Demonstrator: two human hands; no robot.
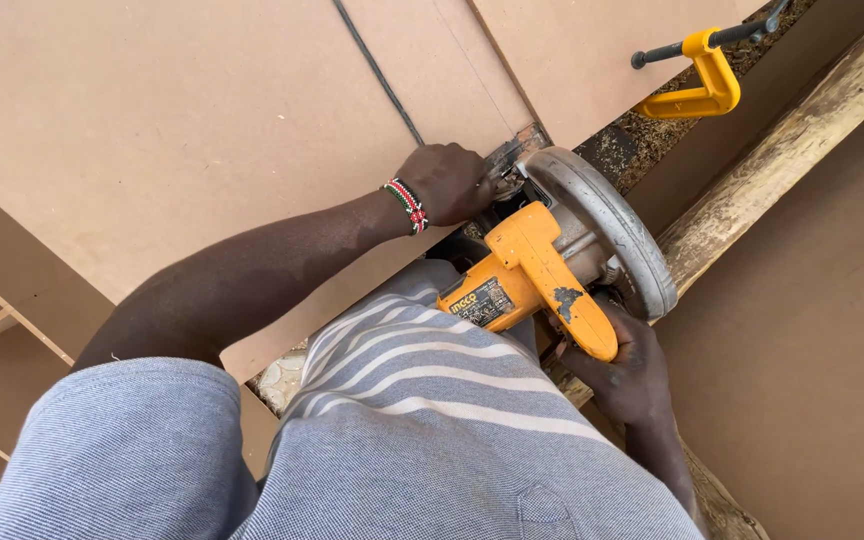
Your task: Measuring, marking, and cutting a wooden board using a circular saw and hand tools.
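Closest to the camera is the person's grey striped shirt [402,420], filling the bottom of the shot. Just past it the right hand [624,375] is wrapped tight around the rear handle of the saw [542,270], a yellow circular one with a silver blade guard. Fingers are fully closed on the grip, nothing loose about it. The handle runs from that hand up and to the left toward the motor body, so the saw's long axis points away from the person, diagonally up the frame, toward the board.

A bit further out, the left hand [447,182], with a beaded wristband [407,205] on that wrist, is curled over the front of the saw, right by the base plate where it meets the board edge. It looks shut on the front end or knob, but what exactly is under the fingers is hidden, so can't say for sure.

The blade end sits right at the near edge of the big brown board [172,120]. A thin pencil line runs up the board from there, and a dark cable [377,70] lies beside it. So the left hand is the nearer one to the cut line, the right one trails behind.

Furthest off, a yellow clamp [697,85] is on the board's corner, next to a rough wooden beam [802,140].
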